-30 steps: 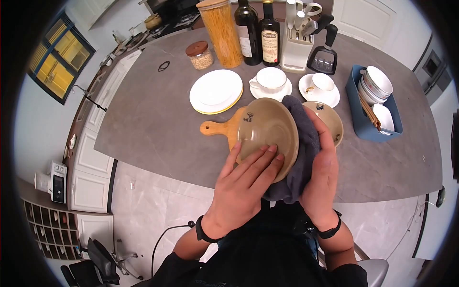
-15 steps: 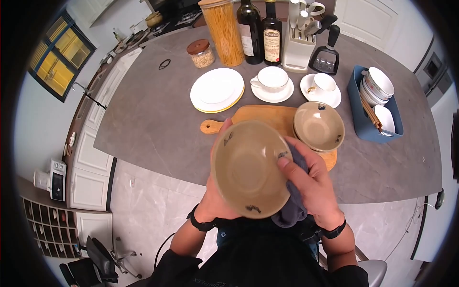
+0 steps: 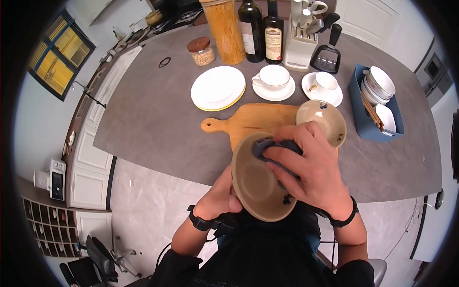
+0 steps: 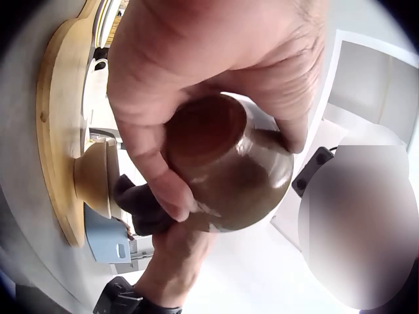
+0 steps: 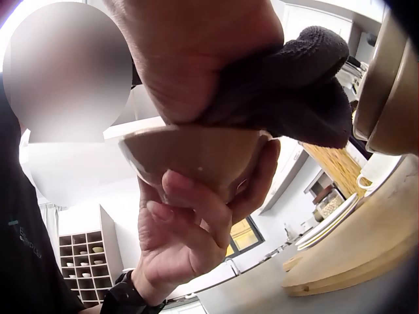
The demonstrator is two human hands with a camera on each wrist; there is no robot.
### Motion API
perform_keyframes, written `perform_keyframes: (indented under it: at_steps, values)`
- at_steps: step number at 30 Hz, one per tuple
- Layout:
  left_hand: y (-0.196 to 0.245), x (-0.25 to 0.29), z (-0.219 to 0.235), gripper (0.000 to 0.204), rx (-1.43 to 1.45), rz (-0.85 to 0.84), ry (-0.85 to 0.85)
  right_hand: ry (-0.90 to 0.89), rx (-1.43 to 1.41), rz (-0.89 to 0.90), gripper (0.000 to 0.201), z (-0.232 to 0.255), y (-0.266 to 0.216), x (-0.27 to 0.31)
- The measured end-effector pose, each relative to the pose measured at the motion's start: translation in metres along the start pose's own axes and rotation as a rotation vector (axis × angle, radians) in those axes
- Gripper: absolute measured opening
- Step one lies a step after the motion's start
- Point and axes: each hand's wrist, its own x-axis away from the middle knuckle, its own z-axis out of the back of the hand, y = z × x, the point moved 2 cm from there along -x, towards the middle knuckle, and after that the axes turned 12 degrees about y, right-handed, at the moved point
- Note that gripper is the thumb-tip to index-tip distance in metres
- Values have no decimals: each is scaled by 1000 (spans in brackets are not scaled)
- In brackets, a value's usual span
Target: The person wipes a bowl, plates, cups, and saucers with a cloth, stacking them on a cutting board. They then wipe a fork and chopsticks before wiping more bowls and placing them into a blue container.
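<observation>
A beige bowl (image 3: 253,184) with small dark motifs is tilted in front of the table edge, its inside facing up. My left hand (image 3: 217,196) holds it from below; the left wrist view shows the fingers curled round the foot of the bowl (image 4: 262,176). My right hand (image 3: 318,174) grips a dark grey cloth (image 3: 262,146) and presses it on the inner wall near the far rim. In the right wrist view a bunched part of the cloth (image 5: 314,98) hangs past the rim. Another beige bowl (image 3: 318,116) sits on the wooden cutting board (image 3: 260,117).
White plates (image 3: 217,88), a large cup (image 3: 274,76) and a small cup (image 3: 325,82) on saucers stand behind the board. A blue bin (image 3: 370,126) with bowls and chopsticks is at right. A pasta jar (image 3: 223,33), bottles (image 3: 274,40) and a knife block (image 3: 299,50) line the back.
The bowl has turned and tilted in my hands. My right hand has gone from the bowl's outer side and rim to its inside, bringing the cloth with it. My left hand now supports the bowl underneath.
</observation>
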Motion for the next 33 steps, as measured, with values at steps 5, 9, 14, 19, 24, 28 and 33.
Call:
perform_keyframes:
  at_steps: [5,9,14,19,24,28,33]
  values:
    - [18,0,-12,139,-29,-137,163,-57,-103,-50,20,2,3,15]
    - [26,-11,1,140,-509,-524,35,-105,-327,-167,19,-1,-12,31]
    - [35,-12,-20,133,-911,-678,61,-143,-714,-443,11,-4,-16,41]
    - [28,-13,-29,134,-1169,-748,80,-47,-1208,-1148,18,-6,-15,39]
    - [30,-7,-34,125,-1277,-992,68,178,-1474,-1486,28,8,-15,33]
    - [9,-1,-24,137,-762,-601,-45,488,-1192,-954,32,26,-8,19]
    - [2,17,-32,146,-184,-42,17,112,-372,106,30,22,-12,2]
